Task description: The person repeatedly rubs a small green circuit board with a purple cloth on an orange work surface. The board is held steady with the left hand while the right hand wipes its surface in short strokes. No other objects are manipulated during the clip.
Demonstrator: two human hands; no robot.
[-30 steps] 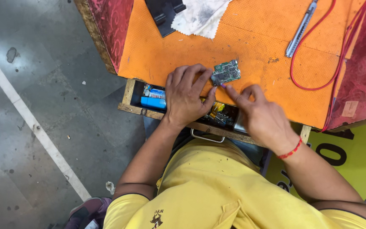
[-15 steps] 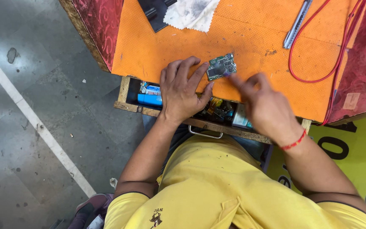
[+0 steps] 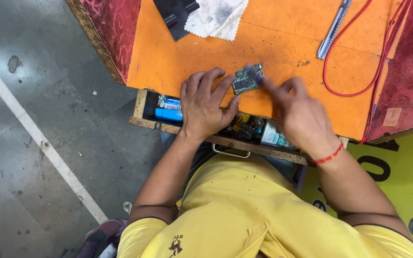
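Board (image 3: 247, 79) flat on the orange desk (image 3: 283, 43), just beyond the drawer (image 3: 178, 128). My left hand (image 3: 205, 106) lies open beside it; right hand (image 3: 298, 114) blurred, fingertips at its right edge (grip unclear). Light, stiff, fragile: hold by the edges.

Grey concrete floor (image 3: 48, 95) with white painted line (image 3: 34, 136), orange-topped wooden table (image 3: 283, 43)

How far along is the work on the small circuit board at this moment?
Done: the small green circuit board lies bare on the orange mat, out of any casing. In hand: the left hand rests flat beside it, fingers touching its edge, while the blurred right hand reaches its fingertips to the board. Left: the open drawer holds loose parts, and the metal tool lies untouched.
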